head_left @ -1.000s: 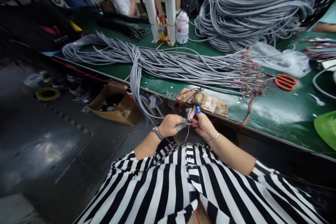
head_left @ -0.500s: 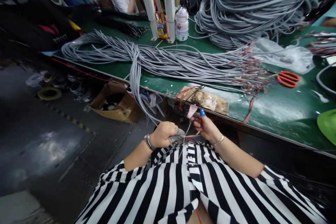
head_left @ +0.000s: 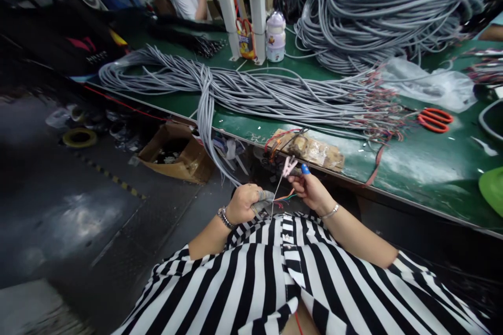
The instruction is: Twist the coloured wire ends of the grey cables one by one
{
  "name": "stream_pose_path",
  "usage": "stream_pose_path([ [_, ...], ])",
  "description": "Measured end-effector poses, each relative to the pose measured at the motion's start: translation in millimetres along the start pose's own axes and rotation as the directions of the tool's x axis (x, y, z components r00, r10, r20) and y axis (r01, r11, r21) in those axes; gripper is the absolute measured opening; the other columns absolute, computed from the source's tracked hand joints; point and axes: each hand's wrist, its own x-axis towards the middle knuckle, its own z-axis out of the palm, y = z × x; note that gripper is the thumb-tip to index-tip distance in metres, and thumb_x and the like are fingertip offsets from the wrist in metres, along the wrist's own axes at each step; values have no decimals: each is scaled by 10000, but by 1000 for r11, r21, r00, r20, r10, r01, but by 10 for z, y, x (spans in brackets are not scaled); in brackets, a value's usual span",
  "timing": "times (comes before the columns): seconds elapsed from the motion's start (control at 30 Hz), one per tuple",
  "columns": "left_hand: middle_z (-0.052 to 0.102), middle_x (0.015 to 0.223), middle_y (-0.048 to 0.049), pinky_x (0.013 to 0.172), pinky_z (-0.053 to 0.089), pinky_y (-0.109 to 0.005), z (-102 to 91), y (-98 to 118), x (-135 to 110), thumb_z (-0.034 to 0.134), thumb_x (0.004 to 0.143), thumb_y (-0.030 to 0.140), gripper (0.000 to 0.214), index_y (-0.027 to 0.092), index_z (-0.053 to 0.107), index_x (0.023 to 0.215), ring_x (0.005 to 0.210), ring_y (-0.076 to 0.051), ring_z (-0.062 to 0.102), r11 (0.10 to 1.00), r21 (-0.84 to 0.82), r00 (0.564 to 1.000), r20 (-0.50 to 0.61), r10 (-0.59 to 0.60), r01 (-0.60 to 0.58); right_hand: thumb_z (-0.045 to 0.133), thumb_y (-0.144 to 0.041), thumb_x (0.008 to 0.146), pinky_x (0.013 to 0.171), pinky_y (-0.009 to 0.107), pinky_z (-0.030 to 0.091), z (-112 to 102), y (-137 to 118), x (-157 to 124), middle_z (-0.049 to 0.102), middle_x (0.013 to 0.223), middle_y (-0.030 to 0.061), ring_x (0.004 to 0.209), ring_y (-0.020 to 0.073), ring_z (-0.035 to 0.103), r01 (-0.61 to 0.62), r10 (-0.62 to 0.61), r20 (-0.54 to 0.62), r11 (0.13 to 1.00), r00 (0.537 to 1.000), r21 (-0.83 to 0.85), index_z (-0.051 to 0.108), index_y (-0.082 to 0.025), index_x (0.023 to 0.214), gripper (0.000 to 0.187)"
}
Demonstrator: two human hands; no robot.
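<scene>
Left hand (head_left: pixel 244 203): clamped on your grey cable (head_left: pixel 231 178)
Right hand (head_left: pixel 313 191): pinching your pink clip (head_left: pixel 290 166)
Pale strand (head_left: pixel 278 188): likely being separated; next needs steady tension

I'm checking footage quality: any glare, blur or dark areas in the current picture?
In the head view, glare whitens part of the green tabletop and dark floor; the head view's left edge is dark and smeared; its thin wires by the left hand look soft.
</scene>
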Motion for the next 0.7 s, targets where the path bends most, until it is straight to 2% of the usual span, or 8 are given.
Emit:
stream_pose_path([
  [0.07,650,697,-36,651,470,-266,46,-60,-37,550,900,285,162,181,671,932,651,-140,591,999,38,999,40,-38,36,610,-755,688,394,209,39,-7,-8,-15,319,445,-76,415,43,122,33,-33,9,999,999,-34,627,-144,712,611],
  [0.13,673,748,-50,704,484,-287,89,-139,-82,562,874,235,151,175,678,951,718,-159,617,988,124,980,171,-107,86,583,-744,726,396,214,51,-19,-17,-33,295,436,-80,406,43,122,82,-82,0,994,997,-68,621,-148,713,597],
  [0.23,711,913,-78,845,487,-362,91,-264,-116,631,767,155,207,178,688,965,919,-219,641,949,285,881,403,-248,137,588,-704,760,395,218,56,-44,-17,-65,259,429,-89,399,41,109,145,-149,-29,984,988,-104,596,-160,691,548],
  [0.33,721,973,-69,895,489,-365,-40,-354,-35,662,749,177,245,191,690,992,968,-220,652,952,253,823,493,-282,175,635,-654,757,391,217,45,-72,8,-83,254,443,-92,403,37,100,175,-181,-55,979,982,-107,563,-172,654,498],
  [0.4,731,953,-51,853,511,-303,-184,-391,105,610,830,219,202,194,690,1014,911,-175,675,968,130,867,430,-250,214,685,-619,729,387,211,42,-80,34,-85,296,466,-85,404,32,108,187,-194,-69,978,979,-95,542,-178,648,471],
  [0.47,738,955,-52,822,522,-268,-333,-438,315,546,897,252,201,184,690,1020,887,-153,685,967,50,930,264,-255,250,709,-599,712,381,204,47,-70,59,-84,323,482,-81,402,28,117,184,-190,-70,979,979,-90,532,-181,649,459],
  [0.57,733,1007,-65,859,525,-306,-479,-582,728,546,894,251,221,179,684,1051,936,-176,678,954,126,959,38,-280,273,716,-585,707,376,196,61,-31,84,-91,338,489,-81,397,23,132,161,-166,-45,982,985,-98,534,-178,658,449],
  [0.7,671,1197,-99,1007,452,-385,-450,-898,1309,586,824,187,315,154,655,1129,1125,-237,599,883,416,957,88,-277,217,735,-572,690,378,190,65,9,107,-115,359,495,-80,397,20,160,146,-148,-16,983,989,-112,538,-174,676,444],
])
